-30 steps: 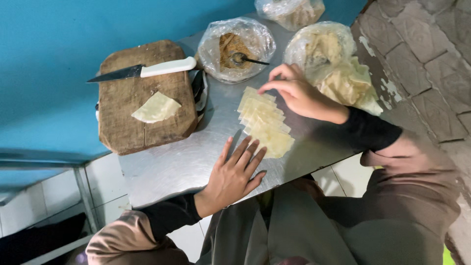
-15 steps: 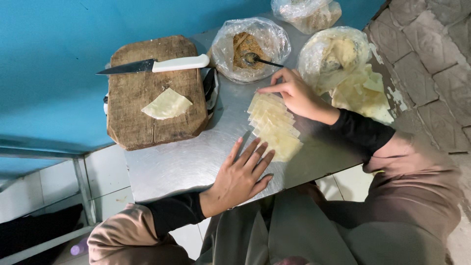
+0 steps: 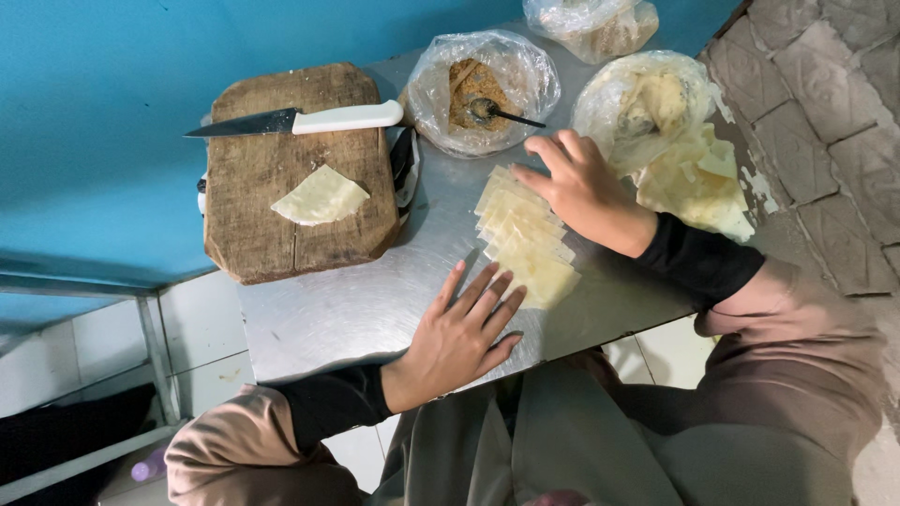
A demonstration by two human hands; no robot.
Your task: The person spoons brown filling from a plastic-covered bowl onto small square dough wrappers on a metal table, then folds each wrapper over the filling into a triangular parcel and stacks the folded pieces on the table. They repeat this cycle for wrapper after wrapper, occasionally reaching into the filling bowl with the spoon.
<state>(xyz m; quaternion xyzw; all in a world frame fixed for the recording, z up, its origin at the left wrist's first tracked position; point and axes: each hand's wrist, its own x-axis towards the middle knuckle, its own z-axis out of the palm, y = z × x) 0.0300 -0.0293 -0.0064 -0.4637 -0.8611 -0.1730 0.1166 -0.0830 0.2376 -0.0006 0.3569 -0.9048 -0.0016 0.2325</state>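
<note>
A fanned row of pale dough wrappers (image 3: 525, 239) lies on the steel table (image 3: 347, 314). My left hand (image 3: 459, 333) rests flat on the table, fingers spread, its fingertips touching the near end of the row. My right hand (image 3: 577, 187) lies over the far end of the row, fingers curled down onto the top wrappers. One single wrapper (image 3: 321, 197) sits on the wooden cutting board (image 3: 295, 169) to the left.
A white-handled knife (image 3: 300, 120) lies across the board's far edge. Behind the row stands a plastic-lined bowl of brown filling with a spoon (image 3: 478, 94), a bag of dough (image 3: 647, 103) with loose wrapper pieces (image 3: 698, 183), and another bag (image 3: 591, 23). Blue wall at left, brick at right.
My right hand has shifted slightly over the far end of the wrapper row. My left hand stays flat on the table. The view has drifted a little.
</note>
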